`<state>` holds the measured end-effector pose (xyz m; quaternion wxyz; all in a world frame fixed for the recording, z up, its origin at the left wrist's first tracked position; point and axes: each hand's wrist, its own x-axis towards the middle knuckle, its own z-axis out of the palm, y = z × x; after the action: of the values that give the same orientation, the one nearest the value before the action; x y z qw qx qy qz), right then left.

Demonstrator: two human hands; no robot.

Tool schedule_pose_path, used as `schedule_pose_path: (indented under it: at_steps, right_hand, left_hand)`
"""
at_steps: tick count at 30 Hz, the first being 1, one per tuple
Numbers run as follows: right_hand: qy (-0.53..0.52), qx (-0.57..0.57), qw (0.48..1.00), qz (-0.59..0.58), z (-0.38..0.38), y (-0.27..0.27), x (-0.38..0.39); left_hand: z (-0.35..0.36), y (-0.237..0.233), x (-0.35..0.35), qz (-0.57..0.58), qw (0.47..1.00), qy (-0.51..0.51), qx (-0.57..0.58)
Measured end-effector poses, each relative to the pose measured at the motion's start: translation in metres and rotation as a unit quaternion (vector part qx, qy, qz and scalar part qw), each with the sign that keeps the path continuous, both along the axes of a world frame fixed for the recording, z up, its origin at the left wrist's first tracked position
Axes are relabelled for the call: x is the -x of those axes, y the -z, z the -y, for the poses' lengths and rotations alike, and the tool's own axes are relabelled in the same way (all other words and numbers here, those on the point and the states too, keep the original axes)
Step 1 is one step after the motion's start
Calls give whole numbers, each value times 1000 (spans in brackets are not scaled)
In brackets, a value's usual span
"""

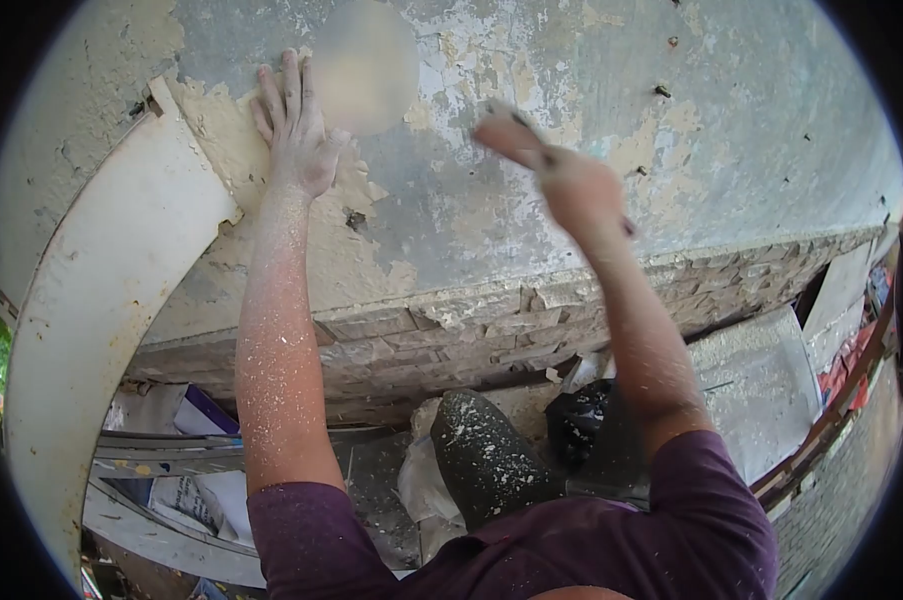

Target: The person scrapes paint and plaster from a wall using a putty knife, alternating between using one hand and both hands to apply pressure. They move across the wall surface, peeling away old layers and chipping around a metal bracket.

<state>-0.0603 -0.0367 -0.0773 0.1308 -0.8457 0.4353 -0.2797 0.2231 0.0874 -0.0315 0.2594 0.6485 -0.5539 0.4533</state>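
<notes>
My left hand [299, 145] lies flat on the wall with its fingers spread, dusty with pale powder. Beneath and around it the wall [451, 210] shows peeling cream paint over grey-blue patches. My right hand [579, 190] is closed round a scraper-like tool [508, 135], blurred by motion, whose head points up and left towards the wall. Whether the tool touches the wall cannot be made out. Paint flakes dot my left forearm.
A curved white panel [121, 240] stands at the left, near my left arm. Rough stone cladding [491, 325] runs along the wall's foot. Below are a black bag [579, 418], a pale board [756, 385] and scattered debris. Several bolts [662, 91] stick out of the wall.
</notes>
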Motion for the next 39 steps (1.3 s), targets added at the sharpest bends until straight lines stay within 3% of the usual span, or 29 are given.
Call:
schedule_pose_path:
  at_steps: [1,3,5,8,11,12,13,14,16,20,22,26,28,29,31,34,37,39]
  right_hand:
    - [44,-45,996,61,17,3,32]
    - [92,45,989,103,40,3,53]
    - [33,-73,993,85,25,-22,21]
    - [-53,-30,995,84,-9,-63,-40]
    - [-41,-27,997,52,-2,-59,-36]
    - [-30,-86,995,27,1,-53,-18]
    - [8,-7,999,39,14,-34,0]
    - [13,-60,995,80,18,-21,18]
    - [20,-2,996,82,29,-14,21]
    - [-29,-29,996,82,9,-60,-26]
    - [-37,63,994,84,3,-72,-46]
    - [-77,-9,994,82,1,-26,-28]
    - [-58,-11,997,49,11,34,-8]
    - [-43,-69,997,15,12,54,4]
    - [-57,-103,990,73,22,94,12]
    - [-103,-39,979,171,19,69,-9]
    - [-180,-12,949,260,28,3,-44]
    - [-220,-92,923,302,25,-39,-56]
  left_hand:
    - [0,1,1,-2,1000,3,6]
    - [4,2,3,16,999,-31,15]
    - [4,4,3,8,1000,-24,10]
    - [1,2,2,3,1000,-14,3]
    - [1,1,0,6,1000,-13,4]
    - [1,2,-1,13,1000,-13,5]
    - [1,3,-1,12,1000,-13,7]
    - [2,3,1,4,1000,-22,3]
    - [2,0,2,0,999,-38,9]
    - [4,4,4,0,999,-37,6]
    - [1,0,3,-2,999,-41,8]
    - [0,5,6,-12,999,-46,1]
    - [3,2,7,-11,999,-37,11]
    - [2,2,8,-13,999,-51,6]
    - [3,2,9,-14,998,-59,5]
    - [5,4,11,-31,998,-56,12]
    - [1,2,18,-44,997,-67,9]
    - [-2,-2,24,-76,995,-67,-10]
